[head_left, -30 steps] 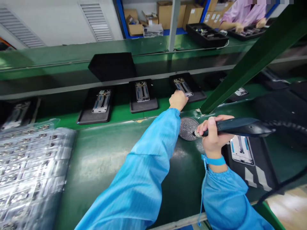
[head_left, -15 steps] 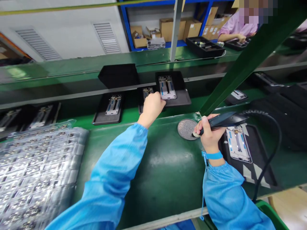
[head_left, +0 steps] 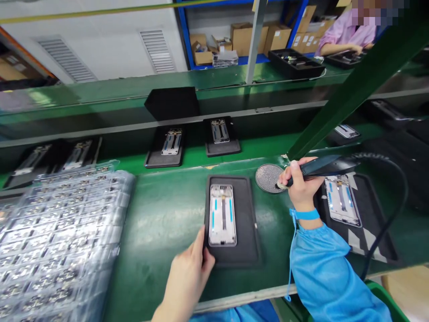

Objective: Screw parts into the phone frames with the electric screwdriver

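Observation:
My left hand [head_left: 189,273] pinches the near left edge of a shallow black tray [head_left: 246,219] on the green bench. Inside that tray lies a phone frame [head_left: 223,215], silvery with blue strips and a dark ribbon down its middle. My right hand [head_left: 303,185] is wrapped round a black electric screwdriver [head_left: 330,165] with a coiled cord; its tip points left. Just by the tip sits a round perforated metal dish [head_left: 269,178] with tiny pieces too small to name. A second phone frame [head_left: 342,201] rests on a dark tray to the right of my right hand.
Clear plastic trays [head_left: 63,241] full of small parts are stacked at left. Beyond the bench edge, more black trays [head_left: 164,160] with phone frames stand on a green conveyor [head_left: 196,154]. A green post [head_left: 348,85] slants above the right side. Another person [head_left: 348,38] works at far right.
My left hand has come back from the conveyor, bringing a black tray with a phone frame onto the bench. My right hand still holds the screwdriver. The view has shifted slightly.

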`<state>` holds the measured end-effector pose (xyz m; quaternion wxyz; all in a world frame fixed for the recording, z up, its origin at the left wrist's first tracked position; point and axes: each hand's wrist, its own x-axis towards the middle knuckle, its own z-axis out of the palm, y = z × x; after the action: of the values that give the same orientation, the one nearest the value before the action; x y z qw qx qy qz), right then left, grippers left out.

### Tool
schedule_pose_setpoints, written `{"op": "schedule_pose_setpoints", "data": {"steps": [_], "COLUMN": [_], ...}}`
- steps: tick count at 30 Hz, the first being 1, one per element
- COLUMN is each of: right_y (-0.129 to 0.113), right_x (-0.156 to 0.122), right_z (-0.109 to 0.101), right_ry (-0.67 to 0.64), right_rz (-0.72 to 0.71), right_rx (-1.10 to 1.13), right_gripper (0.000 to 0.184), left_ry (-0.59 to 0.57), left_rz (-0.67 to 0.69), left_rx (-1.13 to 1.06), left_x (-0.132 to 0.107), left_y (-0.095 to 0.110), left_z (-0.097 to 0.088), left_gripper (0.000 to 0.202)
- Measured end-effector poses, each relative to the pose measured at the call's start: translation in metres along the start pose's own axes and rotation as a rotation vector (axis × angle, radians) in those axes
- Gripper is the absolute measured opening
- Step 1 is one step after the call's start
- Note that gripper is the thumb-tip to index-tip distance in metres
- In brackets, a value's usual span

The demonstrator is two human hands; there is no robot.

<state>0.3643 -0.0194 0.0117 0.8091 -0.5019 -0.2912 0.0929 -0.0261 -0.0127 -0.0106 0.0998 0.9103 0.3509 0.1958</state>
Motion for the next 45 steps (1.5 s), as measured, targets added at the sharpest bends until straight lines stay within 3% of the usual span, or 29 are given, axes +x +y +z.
{"op": "schedule_pose_setpoints", "data": {"steps": [3,6,9,12,15,18,22,26,30,45], "right_y": [-0.001,-0.002,-0.003,-0.009,-0.026,-0.046,-0.055,-0.041,-0.03,-0.029], "right_x": [-0.002,-0.003,-0.001,0.001,-0.004,-0.023,-0.057,-0.078,-0.082,-0.081], "right_z": [0.0,-0.001,-0.002,-0.001,0.007,0.03,0.072,0.098,0.1,0.101], "right_ry": [-0.005,-0.001,-0.011,-0.032,-0.032,-0.088,-0.293,-0.41,-0.409,-0.414], "right_rz": [-0.002,-0.007,-0.008,-0.014,-0.05,-0.078,0.014,0.137,0.188,0.181], "right_rx": [-0.007,-0.013,-0.032,-0.069,-0.041,0.08,0.191,0.159,0.129,0.11], "right_gripper": [0.062,0.062,0.063,0.065,0.06,0.048,0.038,0.044,0.048,0.048], "left_ry": [0.03,0.007,-0.049,-0.087,-0.228,-0.346,-0.357,-0.361,-0.343,-0.328], "left_rz": [-0.02,-0.08,-0.067,0.075,0.174,0.124,0.03,0.035,0.002,0.007], "left_rx": [-0.098,-0.204,-0.237,-0.267,-0.3,-0.333,-0.36,-0.392,-0.416,-0.394], "left_x": [-0.05,-0.065,-0.033,0.029,0.084,0.108,0.107,0.104,0.105,0.105], "left_y": [0.014,0.023,0.014,-0.007,-0.024,-0.027,-0.018,-0.012,-0.007,0.0], "left_z": [0.012,0.008,-0.006,-0.011,0.0,0.017,0.029,0.027,0.025,0.025], "left_gripper": [0.055,0.05,0.042,0.037,0.054,0.068,0.072,0.06,0.043,0.039]}}
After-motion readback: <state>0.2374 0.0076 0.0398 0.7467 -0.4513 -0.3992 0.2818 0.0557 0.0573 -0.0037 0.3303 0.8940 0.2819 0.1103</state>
